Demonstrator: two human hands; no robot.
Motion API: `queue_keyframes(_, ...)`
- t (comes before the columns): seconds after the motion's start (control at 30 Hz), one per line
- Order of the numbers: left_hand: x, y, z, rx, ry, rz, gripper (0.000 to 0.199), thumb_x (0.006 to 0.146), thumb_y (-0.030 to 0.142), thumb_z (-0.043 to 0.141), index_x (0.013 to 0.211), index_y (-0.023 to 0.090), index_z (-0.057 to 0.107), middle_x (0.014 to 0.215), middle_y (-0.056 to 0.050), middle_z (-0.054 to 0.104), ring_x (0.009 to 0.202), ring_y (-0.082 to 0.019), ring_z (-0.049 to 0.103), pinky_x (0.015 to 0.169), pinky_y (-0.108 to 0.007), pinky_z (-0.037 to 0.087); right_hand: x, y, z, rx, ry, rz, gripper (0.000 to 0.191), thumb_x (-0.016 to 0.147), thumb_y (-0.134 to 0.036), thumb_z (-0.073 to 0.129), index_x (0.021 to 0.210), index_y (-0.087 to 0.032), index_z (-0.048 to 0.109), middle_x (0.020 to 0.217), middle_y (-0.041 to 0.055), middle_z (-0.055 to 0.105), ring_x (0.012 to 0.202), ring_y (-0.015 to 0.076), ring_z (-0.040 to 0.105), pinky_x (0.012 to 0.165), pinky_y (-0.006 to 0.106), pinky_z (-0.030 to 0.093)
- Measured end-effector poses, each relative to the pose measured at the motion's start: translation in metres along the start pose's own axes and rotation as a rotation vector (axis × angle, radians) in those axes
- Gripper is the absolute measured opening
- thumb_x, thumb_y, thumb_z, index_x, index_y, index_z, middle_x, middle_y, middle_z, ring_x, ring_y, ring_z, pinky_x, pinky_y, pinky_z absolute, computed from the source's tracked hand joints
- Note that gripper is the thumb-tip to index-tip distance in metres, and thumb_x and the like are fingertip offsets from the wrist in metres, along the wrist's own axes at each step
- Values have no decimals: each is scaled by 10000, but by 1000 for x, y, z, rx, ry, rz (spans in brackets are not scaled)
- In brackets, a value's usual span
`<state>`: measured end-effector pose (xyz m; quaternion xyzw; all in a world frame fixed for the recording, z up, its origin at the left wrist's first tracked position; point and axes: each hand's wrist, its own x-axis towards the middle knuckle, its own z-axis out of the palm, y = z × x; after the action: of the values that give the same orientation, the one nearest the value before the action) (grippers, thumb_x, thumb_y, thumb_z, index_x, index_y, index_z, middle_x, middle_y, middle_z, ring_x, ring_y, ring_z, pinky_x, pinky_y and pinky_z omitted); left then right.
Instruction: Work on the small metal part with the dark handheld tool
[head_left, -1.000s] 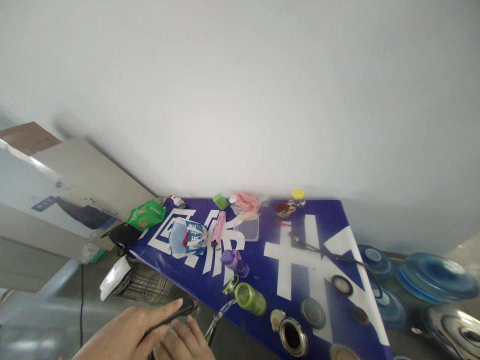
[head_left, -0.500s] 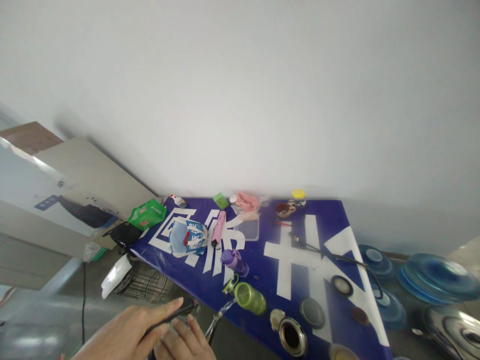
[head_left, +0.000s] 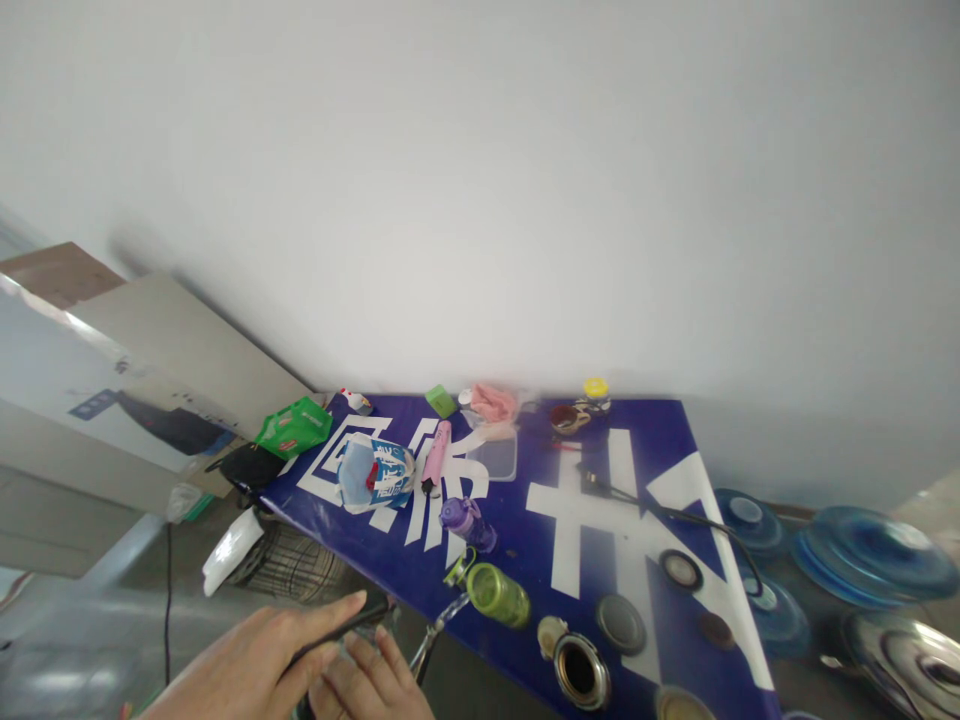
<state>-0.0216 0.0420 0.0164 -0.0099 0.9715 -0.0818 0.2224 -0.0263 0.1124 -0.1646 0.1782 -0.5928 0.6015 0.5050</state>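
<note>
My left hand (head_left: 251, 655) comes in at the bottom, its index finger and thumb pinching a thin, flat black object (head_left: 337, 628) seen nearly edge-on; its kind cannot be made out. Just below it lies my right hand (head_left: 371, 680), fingers stretched out side by side, close against the object's lower side. The frame cuts off part of this hand. To the right, an open green bottle (head_left: 499, 597) stands at the table edge, with a shiny clear strip (head_left: 448, 612) hanging from near its rim. Behind it a purple bottle (head_left: 469, 524) leans in view.
The blue-and-white covered table (head_left: 525, 540) bears a plastic bag (head_left: 375, 473), a pink folded umbrella (head_left: 436, 455), a pink cloth (head_left: 493, 403), an open metal-rimmed cup (head_left: 581, 672) and a black cable (head_left: 667, 512). Blue water jugs (head_left: 874, 555) stand right; a wire basket (head_left: 292, 565) sits left.
Hardly anything differs. The table and its things sit very slightly further left in view; both hands keep the same pose around the black object.
</note>
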Motion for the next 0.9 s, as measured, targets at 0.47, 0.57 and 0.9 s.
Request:
queue_keyframes(0.47, 6, 16, -8, -40, -68, -58, 525, 937, 445, 295, 1385, 343, 550, 1378, 44, 602, 1273, -216, 593, 1098, -430, 474, -1, 2, 0, 11, 23, 9, 263, 1016, -291, 498, 871, -245, 712, 905, -104, 728, 931, 105, 660, 1246, 315, 287)
queue_keyframes(0.57, 6, 23, -14, -68, -104, -86, 540, 925, 432, 292, 1389, 330, 549, 1383, 39, 599, 1283, -221, 585, 1113, -447, 460, 1, 2, -1, 14, 30, 27, 264, 1015, -292, 502, 857, -239, 706, 881, -97, 726, 920, 96, 662, 1242, 299, 288)
queue_keyframes(0.9, 5, 36, -20, -90, -94, -136, 561, 909, 435, 289, 1388, 313, 554, 1385, 24, 604, 1288, -237, 581, 1127, -471, 451, 6, 7, -8, 27, 10, 0, 263, 1011, -270, 498, 856, -229, 707, 861, -82, 726, 904, 106, 664, 1247, 315, 273)
